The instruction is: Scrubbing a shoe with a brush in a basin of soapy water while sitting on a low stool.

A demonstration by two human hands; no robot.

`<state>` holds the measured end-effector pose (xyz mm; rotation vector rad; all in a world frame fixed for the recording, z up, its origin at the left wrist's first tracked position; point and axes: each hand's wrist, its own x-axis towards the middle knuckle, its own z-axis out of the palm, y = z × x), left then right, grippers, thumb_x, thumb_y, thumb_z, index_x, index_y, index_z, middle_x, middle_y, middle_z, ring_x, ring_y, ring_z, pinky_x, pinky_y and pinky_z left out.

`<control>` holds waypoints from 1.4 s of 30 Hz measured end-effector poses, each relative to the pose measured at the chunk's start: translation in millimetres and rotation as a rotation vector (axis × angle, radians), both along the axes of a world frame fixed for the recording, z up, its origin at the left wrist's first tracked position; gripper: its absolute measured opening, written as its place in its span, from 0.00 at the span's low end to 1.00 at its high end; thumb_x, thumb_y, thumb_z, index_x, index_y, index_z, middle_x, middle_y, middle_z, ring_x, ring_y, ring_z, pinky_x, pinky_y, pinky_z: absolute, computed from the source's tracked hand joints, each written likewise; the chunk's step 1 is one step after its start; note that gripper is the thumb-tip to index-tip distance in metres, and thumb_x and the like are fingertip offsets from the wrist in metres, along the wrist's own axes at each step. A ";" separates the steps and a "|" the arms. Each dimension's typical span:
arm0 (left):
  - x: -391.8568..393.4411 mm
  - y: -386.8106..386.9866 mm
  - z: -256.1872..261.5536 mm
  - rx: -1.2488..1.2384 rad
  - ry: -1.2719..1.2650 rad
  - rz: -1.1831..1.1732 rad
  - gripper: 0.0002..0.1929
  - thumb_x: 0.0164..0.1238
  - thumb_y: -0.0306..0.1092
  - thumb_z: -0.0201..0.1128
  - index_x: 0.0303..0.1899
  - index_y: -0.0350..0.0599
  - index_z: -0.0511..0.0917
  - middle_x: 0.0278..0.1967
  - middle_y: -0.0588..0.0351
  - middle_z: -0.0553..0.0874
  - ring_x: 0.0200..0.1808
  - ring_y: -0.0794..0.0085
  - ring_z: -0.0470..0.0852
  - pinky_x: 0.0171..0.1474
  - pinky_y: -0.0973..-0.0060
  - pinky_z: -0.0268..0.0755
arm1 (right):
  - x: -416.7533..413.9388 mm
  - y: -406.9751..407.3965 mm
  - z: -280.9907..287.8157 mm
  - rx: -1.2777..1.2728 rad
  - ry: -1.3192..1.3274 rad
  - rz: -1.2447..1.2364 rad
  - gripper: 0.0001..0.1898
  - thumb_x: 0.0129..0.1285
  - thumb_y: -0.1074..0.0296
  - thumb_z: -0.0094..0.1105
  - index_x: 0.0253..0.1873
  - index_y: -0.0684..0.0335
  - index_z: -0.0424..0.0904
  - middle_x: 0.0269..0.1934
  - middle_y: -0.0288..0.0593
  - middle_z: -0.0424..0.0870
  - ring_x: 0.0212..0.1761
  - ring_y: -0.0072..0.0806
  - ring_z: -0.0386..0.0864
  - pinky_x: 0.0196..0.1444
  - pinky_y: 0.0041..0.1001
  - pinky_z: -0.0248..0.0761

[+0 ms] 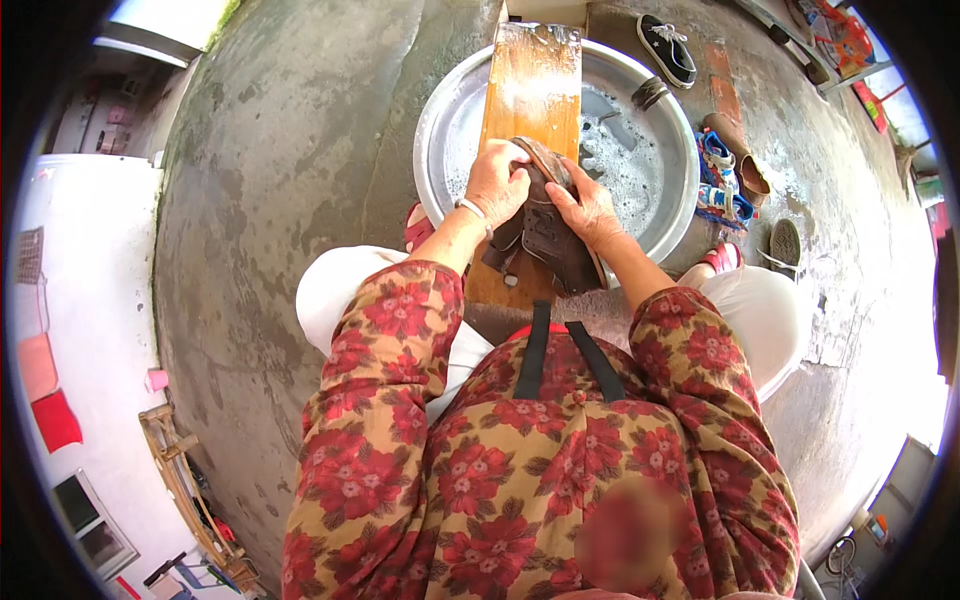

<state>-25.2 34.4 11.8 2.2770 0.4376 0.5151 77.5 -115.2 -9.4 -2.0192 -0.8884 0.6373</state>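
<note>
A dark brown shoe is held in both hands over the lower part of a wet wooden board. My left hand grips it near its upper end on the left, a white bracelet on the wrist. On the right side, my right hand clasps the shoe, thumb on its upper. Beneath the board stands a wide metal basin of sudsy water. A small dark item rests on the basin's right rim; I cannot tell what it is.
Right of the basin lie a black sneaker, a brown slip-on shoe, blue-and-white shoes and a shoe with its sole showing. My knees flank the board. A wooden frame stands along the left wall.
</note>
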 end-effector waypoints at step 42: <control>16.5 -35.2 76.6 0.098 -0.244 -0.074 0.32 0.51 0.21 0.55 0.61 0.27 0.56 0.45 0.33 0.73 0.48 0.40 0.74 0.52 0.58 0.69 | 13.8 15.3 97.7 0.242 0.057 -0.044 0.47 0.46 0.49 0.67 0.70 0.64 0.56 0.60 0.61 0.67 0.61 0.47 0.70 0.64 0.35 0.61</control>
